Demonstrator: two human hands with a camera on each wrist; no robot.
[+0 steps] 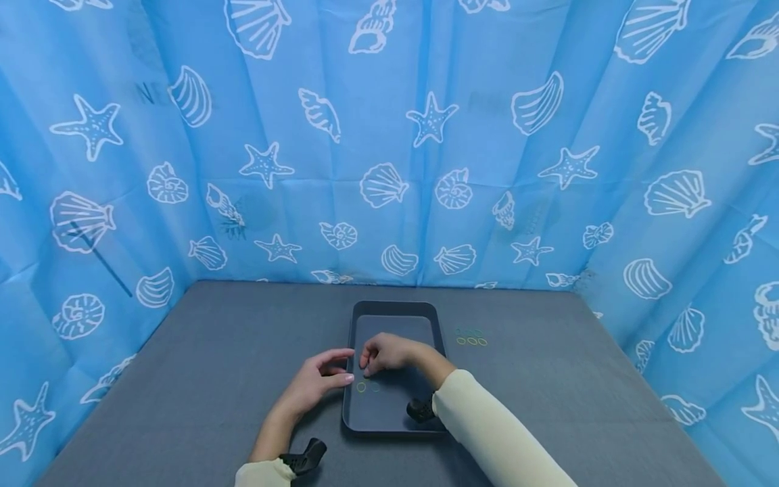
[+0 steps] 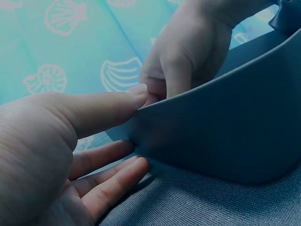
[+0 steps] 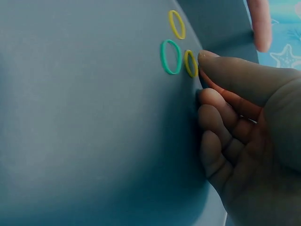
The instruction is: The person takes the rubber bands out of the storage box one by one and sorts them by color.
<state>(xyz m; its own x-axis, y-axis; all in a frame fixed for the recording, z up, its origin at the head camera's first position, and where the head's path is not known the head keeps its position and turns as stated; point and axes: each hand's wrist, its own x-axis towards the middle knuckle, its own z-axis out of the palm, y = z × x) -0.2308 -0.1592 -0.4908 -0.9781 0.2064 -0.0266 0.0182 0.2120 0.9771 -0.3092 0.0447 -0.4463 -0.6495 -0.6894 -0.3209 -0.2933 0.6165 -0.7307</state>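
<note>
A dark grey tray (image 1: 395, 425) lies on the table, with small rubber bands on its floor. My right hand (image 1: 389, 353) reaches inside near the left wall, fingers curled. Its thumb and forefinger pinch at the edge of a yellow rubber band (image 3: 191, 63). Beside that band lie a green rubber band (image 3: 170, 57) and another yellow rubber band (image 3: 177, 25), both flat. My left hand (image 1: 316, 382) is at the tray's left side. Its thumb touches the rim, while the nearly straight fingers (image 2: 115, 186) extend along and below the outer wall.
Right of the tray, a row of yellow rubber bands (image 1: 472, 341) lies on the grey table (image 1: 548, 392), with fainter green bands (image 1: 468, 332) behind it. A blue shell-patterned curtain (image 1: 389, 149) surrounds the table's back and sides. Black wrist mounts (image 1: 306, 457) sit at both cuffs.
</note>
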